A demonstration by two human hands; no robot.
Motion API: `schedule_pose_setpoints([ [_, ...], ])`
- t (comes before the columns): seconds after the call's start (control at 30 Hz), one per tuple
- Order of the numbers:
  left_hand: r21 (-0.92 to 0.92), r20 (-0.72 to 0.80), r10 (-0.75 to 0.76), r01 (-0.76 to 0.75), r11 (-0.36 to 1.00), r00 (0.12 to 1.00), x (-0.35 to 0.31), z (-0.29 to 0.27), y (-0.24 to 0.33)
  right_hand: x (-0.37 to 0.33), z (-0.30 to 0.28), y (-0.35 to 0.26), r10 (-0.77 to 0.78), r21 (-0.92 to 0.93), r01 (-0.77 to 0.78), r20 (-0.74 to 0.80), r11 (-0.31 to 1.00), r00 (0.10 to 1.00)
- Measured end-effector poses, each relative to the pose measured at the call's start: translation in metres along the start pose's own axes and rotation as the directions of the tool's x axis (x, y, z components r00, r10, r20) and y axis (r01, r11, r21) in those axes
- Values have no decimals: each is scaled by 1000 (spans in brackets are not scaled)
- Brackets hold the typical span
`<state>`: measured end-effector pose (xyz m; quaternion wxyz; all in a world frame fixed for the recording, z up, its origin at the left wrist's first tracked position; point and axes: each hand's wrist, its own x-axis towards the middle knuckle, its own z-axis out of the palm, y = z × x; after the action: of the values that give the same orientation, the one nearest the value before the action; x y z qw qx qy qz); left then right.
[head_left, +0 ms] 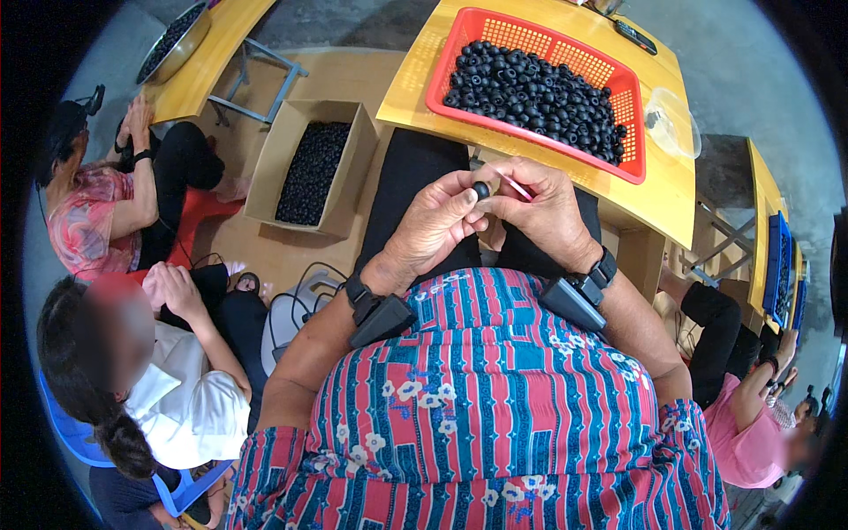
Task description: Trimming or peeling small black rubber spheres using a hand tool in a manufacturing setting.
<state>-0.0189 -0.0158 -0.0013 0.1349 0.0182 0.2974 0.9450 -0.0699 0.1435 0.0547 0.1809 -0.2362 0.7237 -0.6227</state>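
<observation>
My left hand [433,221] is closed, pinching a small black round piece [480,189] between thumb and fingertips. Closed round a thin tool with a pink-and-white flat handle [517,187], my right hand [546,212] meets the left above my lap. The tool's working end is too small to make out beside the piece. Just beyond my hands, a red plastic basket [632,132] holds a heap of similar black pieces [539,97], many with a hole through them. It rests on a yellow table [411,97].
A clear plastic container [673,124] and a dark handheld device [635,36] lie on the table. Left of my legs, a cardboard box [353,172] full of black pieces stands on the floor. People sit at both sides. A metal bowl [190,40] is at far left, blue trays [777,265] at far right.
</observation>
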Motion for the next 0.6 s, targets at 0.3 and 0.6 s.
schedule_pose_setpoints([
  [0.3,71,43,44,-47,996,998,1,-7,-2,-14,-15,0,-161,-306,137,-57,942,985],
  [0.6,34,102,32,-36,999,994,0,-6,-1,-16,-13,-6,-320,-514,317,87,797,944],
])
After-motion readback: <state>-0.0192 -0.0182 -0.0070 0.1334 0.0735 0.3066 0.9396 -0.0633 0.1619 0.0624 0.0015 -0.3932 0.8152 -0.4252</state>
